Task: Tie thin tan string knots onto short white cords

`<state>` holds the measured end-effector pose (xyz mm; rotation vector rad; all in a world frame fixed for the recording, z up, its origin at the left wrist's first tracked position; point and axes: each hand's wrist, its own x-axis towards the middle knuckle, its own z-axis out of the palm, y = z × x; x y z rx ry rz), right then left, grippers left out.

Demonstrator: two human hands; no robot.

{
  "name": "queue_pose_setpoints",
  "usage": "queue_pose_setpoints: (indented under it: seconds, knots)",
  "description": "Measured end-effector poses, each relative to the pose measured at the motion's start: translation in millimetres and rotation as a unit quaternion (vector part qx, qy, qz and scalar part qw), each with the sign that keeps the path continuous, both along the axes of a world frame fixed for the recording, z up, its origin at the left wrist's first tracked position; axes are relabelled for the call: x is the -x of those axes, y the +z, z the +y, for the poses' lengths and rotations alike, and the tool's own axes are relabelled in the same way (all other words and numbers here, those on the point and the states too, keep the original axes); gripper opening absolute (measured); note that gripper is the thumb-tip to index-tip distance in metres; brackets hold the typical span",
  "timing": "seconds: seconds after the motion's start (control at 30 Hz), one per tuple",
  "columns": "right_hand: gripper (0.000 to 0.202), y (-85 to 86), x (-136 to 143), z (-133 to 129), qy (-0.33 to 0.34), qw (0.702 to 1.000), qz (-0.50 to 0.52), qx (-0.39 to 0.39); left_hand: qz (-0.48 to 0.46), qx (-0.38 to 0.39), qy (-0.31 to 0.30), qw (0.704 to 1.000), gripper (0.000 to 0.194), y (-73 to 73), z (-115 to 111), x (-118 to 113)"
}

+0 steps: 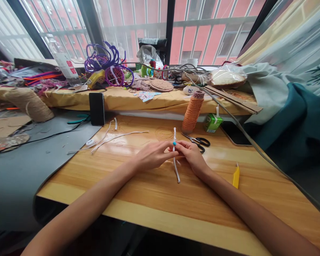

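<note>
A short white cord (176, 170) runs nearly upright between my two hands above the wooden table. My left hand (156, 154) is closed on it from the left, fingertips pinching it near its middle. From the right my right hand (190, 153) pinches the same spot, and a small blue-green bit shows at its fingertips. The cord's upper end sticks up above the fingers and its lower end hangs below them. Just behind my right hand lie black-handled scissors (202, 141), partly hidden. More white cord pieces (117, 137) lie on the table to the left.
An orange cone of thread (193, 112) stands behind the scissors, beside a green drink carton (213, 122). A phone (97, 109) stands upright at the back left; a tablet-like dark device (234, 133) lies right. A yellow cutter (236, 176) lies near my right forearm. A cable (245, 131) crosses the right side.
</note>
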<state>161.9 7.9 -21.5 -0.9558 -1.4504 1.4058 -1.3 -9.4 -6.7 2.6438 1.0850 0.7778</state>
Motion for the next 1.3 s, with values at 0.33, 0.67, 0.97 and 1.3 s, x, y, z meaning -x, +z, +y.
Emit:
queue_pose_setpoints:
  seconds: [0.33,0.67,0.97,1.3]
  knots:
    - [0.029,-3.4,0.4,0.8,-0.007,1.000,-0.006,-0.007,-0.049,-0.020,-0.023,0.998,0.024,-9.6,2.6,-0.5]
    - [0.026,2.6,1.7,-3.7,0.000,1.000,-0.021,0.019,-0.175,0.134,0.020,0.975,0.015,-7.7,8.1,-6.4]
    - [0.027,0.8,1.7,-2.8,0.009,0.999,-0.049,0.010,-0.202,0.201,0.053,0.957,0.015,-10.6,9.9,-8.0]
    - [0.023,3.3,3.0,-3.2,0.013,0.998,-0.040,0.038,-0.248,0.255,0.104,0.929,0.014,-11.3,6.9,-11.6]
